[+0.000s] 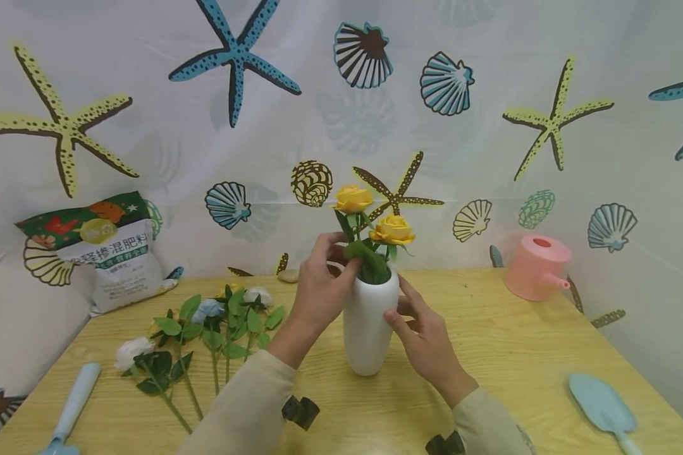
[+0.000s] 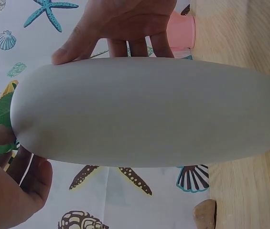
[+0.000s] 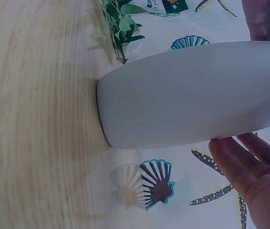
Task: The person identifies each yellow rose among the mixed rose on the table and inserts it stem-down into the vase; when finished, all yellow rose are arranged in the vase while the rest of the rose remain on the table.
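White vase (image 1: 369, 328) steadied by right hand (image 1: 424, 335); left hand (image 1: 321, 287) pinches half-hidden rose stems (image 1: 370, 262).

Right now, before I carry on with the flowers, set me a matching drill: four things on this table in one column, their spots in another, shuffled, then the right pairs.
Things:
1. white vase
2. pink watering can
3. blue trowel
4. fertiliser bag

Places:
A. near right corner of the table
B. far left, leaning on the backdrop
C. middle, between the left hand and the right hand
D. far right, by the backdrop

Pairs: 1-C, 2-D, 3-A, 4-B
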Demonstrator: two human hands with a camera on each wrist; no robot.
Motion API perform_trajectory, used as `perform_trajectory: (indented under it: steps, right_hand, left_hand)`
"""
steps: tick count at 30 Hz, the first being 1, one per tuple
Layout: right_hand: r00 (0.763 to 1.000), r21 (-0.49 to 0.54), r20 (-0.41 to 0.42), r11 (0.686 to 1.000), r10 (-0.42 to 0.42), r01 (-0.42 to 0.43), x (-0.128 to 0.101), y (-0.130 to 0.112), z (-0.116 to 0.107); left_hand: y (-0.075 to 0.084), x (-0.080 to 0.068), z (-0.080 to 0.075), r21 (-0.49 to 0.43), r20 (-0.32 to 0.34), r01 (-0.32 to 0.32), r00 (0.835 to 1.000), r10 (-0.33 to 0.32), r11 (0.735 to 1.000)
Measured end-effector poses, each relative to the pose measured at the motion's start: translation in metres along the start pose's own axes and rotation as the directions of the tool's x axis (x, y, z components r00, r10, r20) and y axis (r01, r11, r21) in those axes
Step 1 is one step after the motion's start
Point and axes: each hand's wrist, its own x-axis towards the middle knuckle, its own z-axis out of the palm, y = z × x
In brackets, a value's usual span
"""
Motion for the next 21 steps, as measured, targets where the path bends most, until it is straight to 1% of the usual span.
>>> perform_trajectory:
  steps: [6, 9, 12, 15, 17, 19, 21]
  right_hand:
    - [1.000, -0.001, -0.001, 1.000, 0.001, -0.001, 0.0002, 0.0004, 0.0003]
    - [1.000, 0.002, -0.001, 1.000, -0.006, 0.006, 0.0004, 0.0003, 0.0006]
    - [1.000, -0.001, -0.001, 1.000, -0.006, 0.006, 0.0008, 0.0006, 0.0012]
    - [1.000, -0.002, 0.001, 1.000, -0.009, 0.009, 0.0009, 0.0008, 0.0019]
    - [1.000, 0.001, 0.002, 1.000, -0.013, 0.013, 0.0007, 0.0006, 0.0023]
    - [1.000, 0.003, 0.000, 1.000, -0.015, 0.015, 0.0005, 0.0005, 0.0026]
    - [1.000, 0.006, -0.005, 1.000, -0.011, 0.011, 0.0001, 0.0003, 0.0027]
  left_hand:
    - [0.0007, -0.0017, -0.0013, 0.005, 0.010, -0.001, 1.000, 0.001, 1.000]
    - [0.0020, -0.0021, -0.0030, 0.038, 0.026, -0.020, 0.999, 0.019, 0.999]
    - [0.0040, -0.0016, -0.0045, 0.086, 0.053, -0.025, 0.998, 0.020, 0.996]
    - [0.0048, -0.0001, -0.0054, 0.140, 0.076, -0.006, 0.997, -0.004, 0.990]
    - [0.0046, 0.0010, -0.0053, 0.161, 0.090, 0.018, 0.995, -0.033, 0.987]
    - [0.0031, 0.0024, -0.0046, 0.169, 0.104, 0.043, 0.993, -0.062, 0.985]
    - [0.0016, 0.0033, -0.0034, 0.157, 0.119, 0.070, 0.989, -0.089, 0.985]
